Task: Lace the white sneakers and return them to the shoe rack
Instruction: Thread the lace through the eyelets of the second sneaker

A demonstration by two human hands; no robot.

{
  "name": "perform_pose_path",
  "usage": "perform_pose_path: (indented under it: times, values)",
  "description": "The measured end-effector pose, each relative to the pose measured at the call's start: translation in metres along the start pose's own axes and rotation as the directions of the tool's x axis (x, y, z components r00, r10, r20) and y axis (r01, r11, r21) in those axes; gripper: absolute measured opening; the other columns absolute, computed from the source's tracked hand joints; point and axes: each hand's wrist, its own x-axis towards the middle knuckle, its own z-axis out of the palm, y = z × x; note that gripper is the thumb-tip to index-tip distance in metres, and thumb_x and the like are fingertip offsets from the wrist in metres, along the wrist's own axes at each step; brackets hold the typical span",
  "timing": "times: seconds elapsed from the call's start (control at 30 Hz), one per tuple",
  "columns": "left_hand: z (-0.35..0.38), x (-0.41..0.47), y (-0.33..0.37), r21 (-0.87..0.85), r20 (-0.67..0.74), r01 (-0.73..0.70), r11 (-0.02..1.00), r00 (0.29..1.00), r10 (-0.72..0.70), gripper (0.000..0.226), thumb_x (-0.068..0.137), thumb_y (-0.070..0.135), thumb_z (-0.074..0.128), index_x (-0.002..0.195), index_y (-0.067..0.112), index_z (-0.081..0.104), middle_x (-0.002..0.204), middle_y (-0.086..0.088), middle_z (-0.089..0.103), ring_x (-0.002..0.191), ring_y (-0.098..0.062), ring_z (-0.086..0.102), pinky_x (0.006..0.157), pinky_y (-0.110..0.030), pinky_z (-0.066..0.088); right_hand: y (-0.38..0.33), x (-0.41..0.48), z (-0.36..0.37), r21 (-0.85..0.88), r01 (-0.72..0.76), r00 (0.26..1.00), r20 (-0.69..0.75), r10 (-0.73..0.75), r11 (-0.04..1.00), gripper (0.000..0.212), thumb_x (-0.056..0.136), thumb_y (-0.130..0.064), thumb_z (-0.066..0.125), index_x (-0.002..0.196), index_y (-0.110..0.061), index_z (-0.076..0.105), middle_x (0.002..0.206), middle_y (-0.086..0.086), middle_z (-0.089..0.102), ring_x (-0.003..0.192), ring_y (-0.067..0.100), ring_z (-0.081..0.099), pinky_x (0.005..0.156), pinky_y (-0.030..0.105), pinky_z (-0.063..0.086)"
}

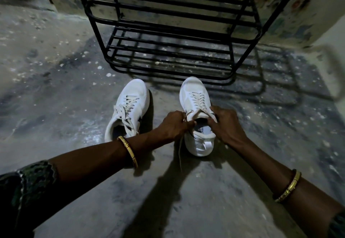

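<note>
Floor (56, 81) is bare grey concrete, pretty scuffed and speckled with pale flecks. A black metal shoe rack (231, 56) stands on it at top center of the frame, throwing barred shadows off to the right. Just in front, mid-frame, two white ones sit toes toward the rack: left sneaker (130, 107) and right sneaker (192, 88), slightly apart. A loose lace (180, 153) trails off the right one onto the concrete.

Single head-worn wide-angle view. Looks forward and steeply down onto rough grey concrete floor (56, 97). Sits close above left hand (172, 125) and right hand (227, 125), near frame centre. Places black metal-bar shoe rack (168, 50) along top edge. Bends straight lines near frame edges.
</note>
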Motion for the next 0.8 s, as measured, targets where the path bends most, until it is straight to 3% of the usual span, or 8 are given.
perform_pose_path:
  times: [0.17, 0.27, 0.33, 0.43, 0.63, 0.7, 0.77, 0.8]
  values:
    - [0.002, -0.006, 0.000, -0.040, -0.003, -0.068, 0.997, 0.998, 0.068, 0.024, 0.083, 0.036, 0.067, 0.091, 0.013, 0.070, 0.077, -0.005, 0.072, 0.066, -0.012, 0.065, 0.066, -0.025, 0.054, 0.008, -0.015, -0.008, 0.093, -0.048, 0.998, 0.043, 0.044, 0.994, 0.037, 0.083, -0.023, 0.064, 0.116, -0.007, 0.062, 0.098, 0.015, 0.071, 0.085, 0.028, 0.067, 0.075, 0.031, 0.052]
    - [-0.016, -0.005, -0.003, -0.129, 0.042, -0.027, 0.991, 0.999, 0.032, 0.023, 0.075, 0.027, 0.076, 0.088, 0.009, 0.075, 0.070, -0.016, 0.071, 0.061, -0.019, 0.061, 0.060, -0.029, 0.047, 0.012, -0.009, -0.027, 0.193, -0.202, 0.970, 0.176, 0.168, 0.960, 0.040, 0.074, -0.028, 0.075, 0.111, -0.014, 0.066, 0.070, -0.004, 0.063, 0.064, 0.012, 0.058, 0.061, 0.015, 0.044]
    - [-0.031, -0.005, -0.001, 0.010, 0.070, -0.054, 0.998, 0.996, 0.053, 0.022, 0.079, 0.025, 0.072, 0.090, 0.007, 0.075, 0.077, -0.021, 0.073, 0.063, -0.021, 0.062, 0.059, -0.025, 0.046, 0.018, -0.006, -0.039, 0.219, -0.271, 0.934, 0.294, 0.201, 0.937, 0.028, 0.072, -0.025, 0.077, 0.097, -0.011, 0.072, 0.061, -0.007, 0.058, 0.057, 0.006, 0.051, 0.053, 0.008, 0.037]
    - [-0.055, -0.003, 0.007, 0.258, 0.093, -0.176, 0.950, 0.983, 0.157, 0.023, 0.088, 0.028, 0.062, 0.091, 0.008, 0.074, 0.084, -0.014, 0.073, 0.070, -0.017, 0.066, 0.060, -0.021, 0.049, 0.022, 0.002, -0.061, 0.304, -0.334, 0.891, 0.410, 0.194, 0.892, 0.019, 0.079, -0.018, 0.071, 0.081, 0.001, 0.070, 0.067, 0.007, 0.062, 0.066, 0.015, 0.052, 0.066, 0.024, 0.042]
    - [-0.051, -0.009, 0.058, 0.613, 0.173, -0.611, 0.501, 0.723, 0.669, 0.015, 0.093, 0.021, 0.052, 0.096, 0.014, 0.065, 0.099, -0.003, 0.054, 0.082, -0.012, 0.052, 0.066, -0.026, 0.046, 0.005, 0.019, -0.085, 0.329, -0.328, 0.844, 0.523, 0.118, 0.885, 0.028, 0.093, -0.027, 0.052, 0.086, -0.003, 0.066, 0.086, 0.004, 0.070, 0.085, 0.016, 0.064, 0.084, 0.028, 0.048]
    - [-0.031, 0.043, 0.008, 0.636, 0.330, -0.640, 0.431, 0.730, 0.599, 0.016, 0.094, 0.022, 0.050, 0.104, 0.020, 0.062, 0.106, 0.002, 0.055, 0.086, -0.006, 0.044, 0.071, -0.028, 0.047, -0.001, 0.025, -0.089, 0.290, -0.340, 0.837, 0.528, 0.147, 0.895, 0.032, 0.093, -0.030, 0.050, 0.075, -0.006, 0.062, 0.067, 0.008, 0.063, 0.064, 0.018, 0.059, 0.065, 0.027, 0.050]
    - [-0.017, 0.183, -0.150, 0.607, 0.410, -0.568, 0.555, 0.823, 0.394, 0.031, 0.093, 0.039, 0.049, 0.124, 0.042, 0.051, 0.127, 0.017, 0.051, 0.105, -0.002, 0.043, 0.089, -0.045, 0.050, -0.006, 0.032, -0.094, 0.166, -0.329, 0.840, 0.502, 0.208, 0.930, 0.034, 0.091, -0.032, 0.053, 0.067, -0.009, 0.062, 0.055, 0.007, 0.052, 0.048, 0.016, 0.044, 0.047, 0.025, 0.038]
    - [-0.018, 0.227, -0.184, 0.466, 0.485, -0.665, 0.584, 0.744, 0.461, 0.042, 0.090, 0.047, 0.051, 0.131, 0.046, 0.043, 0.136, 0.020, 0.046, 0.118, -0.002, 0.040, 0.094, -0.053, 0.048, -0.010, 0.035, -0.097, 0.093, -0.292, 0.844, 0.493, 0.211, 0.952, 0.033, 0.090, -0.030, 0.056, 0.065, -0.010, 0.063, 0.054, 0.006, 0.049, 0.046, 0.015, 0.039, 0.045, 0.025, 0.033]
